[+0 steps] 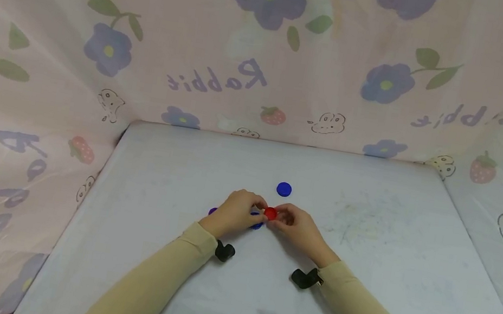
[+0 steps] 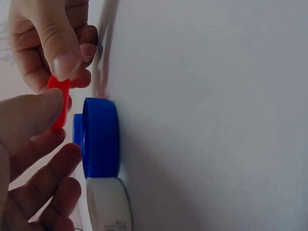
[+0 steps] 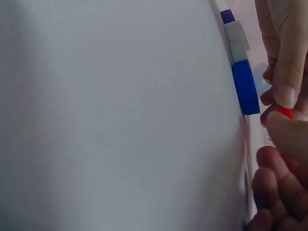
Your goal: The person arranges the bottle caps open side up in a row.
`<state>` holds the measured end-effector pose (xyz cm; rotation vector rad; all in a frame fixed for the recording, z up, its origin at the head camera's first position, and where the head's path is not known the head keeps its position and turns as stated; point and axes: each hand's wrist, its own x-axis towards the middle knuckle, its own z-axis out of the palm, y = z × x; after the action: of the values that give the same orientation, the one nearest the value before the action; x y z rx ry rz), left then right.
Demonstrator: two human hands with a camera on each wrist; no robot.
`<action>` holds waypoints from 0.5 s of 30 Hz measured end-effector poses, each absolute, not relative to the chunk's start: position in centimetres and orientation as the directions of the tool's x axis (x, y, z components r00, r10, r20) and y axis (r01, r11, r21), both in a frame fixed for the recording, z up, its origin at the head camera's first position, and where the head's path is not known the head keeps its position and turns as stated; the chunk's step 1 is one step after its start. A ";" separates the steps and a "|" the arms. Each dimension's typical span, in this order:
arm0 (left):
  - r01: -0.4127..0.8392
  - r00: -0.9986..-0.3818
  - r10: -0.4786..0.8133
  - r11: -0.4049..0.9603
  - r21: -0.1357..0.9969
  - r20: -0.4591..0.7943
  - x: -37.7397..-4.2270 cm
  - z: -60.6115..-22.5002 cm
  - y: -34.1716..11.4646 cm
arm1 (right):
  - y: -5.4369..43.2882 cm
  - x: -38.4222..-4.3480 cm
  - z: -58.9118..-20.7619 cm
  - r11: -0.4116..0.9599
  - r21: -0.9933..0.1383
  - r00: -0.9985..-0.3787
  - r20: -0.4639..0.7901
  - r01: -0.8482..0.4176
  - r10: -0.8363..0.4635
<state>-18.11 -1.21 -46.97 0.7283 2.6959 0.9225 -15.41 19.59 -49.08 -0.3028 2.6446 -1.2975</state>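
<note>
Both hands meet over the middle of the white tabletop and pinch one small red bottle cap between them. My left hand has its thumb and a fingertip on the cap's left part. From the other side, my right hand pinches it by thumb and forefinger. In the left wrist view the red cap is held edge-on, above table height. Below my left fingers lies a blue cap, beside a white cap. My left hand partly hides the blue cap in the head view.
Another blue cap lies farther back on the table. A purple cap peeks out left of my left hand. Patterned fabric walls the table at the back and both sides.
</note>
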 end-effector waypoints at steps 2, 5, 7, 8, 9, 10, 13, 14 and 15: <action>0.413 -0.851 0.525 0.697 0.586 -0.025 -17.9 -47.1 -1.2 | 19.6 -15.3 -49.1 0.605 -0.789 -0.960 -0.077 -0.106 -0.269; 0.442 -0.834 0.551 0.704 0.556 -0.034 -17.7 -47.2 -1.3 | 19.7 -15.2 -49.1 0.614 -0.779 -0.955 -0.072 -0.126 -0.288; 0.454 -0.825 0.563 0.709 0.539 -0.044 -17.4 -47.2 -1.2 | 19.7 -15.1 -49.0 0.619 -0.772 -0.952 -0.059 -0.148 -0.300; 0.460 -0.822 0.567 0.712 0.530 -0.049 -17.4 -47.2 -1.2 | 19.7 -15.1 -49.0 0.622 -0.767 -0.951 -0.050 -0.159 -0.305; 0.466 -0.819 0.571 0.717 0.519 -0.054 -17.3 -47.2 -1.1 | 19.7 -15.0 -49.0 0.627 -0.761 -0.951 -0.045 -0.165 -0.305; 0.471 -0.817 0.574 0.723 0.506 -0.059 -17.3 -47.2 -1.0 | 19.7 -15.0 -48.9 0.632 -0.755 -0.951 -0.037 -0.175 -0.307; 0.482 -0.815 0.575 0.742 0.466 -0.072 -17.3 -47.3 -0.8 | 19.9 -15.0 -48.9 0.642 -0.736 -0.946 -0.005 -0.217 -0.325; 0.485 -0.815 0.575 0.747 0.455 -0.076 -17.3 -47.3 -0.7 | 19.9 -14.9 -48.9 0.643 -0.731 -0.943 0.002 -0.228 -0.333; 0.487 -0.814 0.575 0.752 0.444 -0.081 -17.3 -47.3 -0.7 | 20.0 -14.9 -48.9 0.643 -0.727 -0.940 0.009 -0.240 -0.340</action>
<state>-17.28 -0.66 -47.32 0.8405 2.7381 0.6067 -14.92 19.96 -48.90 -0.4843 2.7297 -1.1797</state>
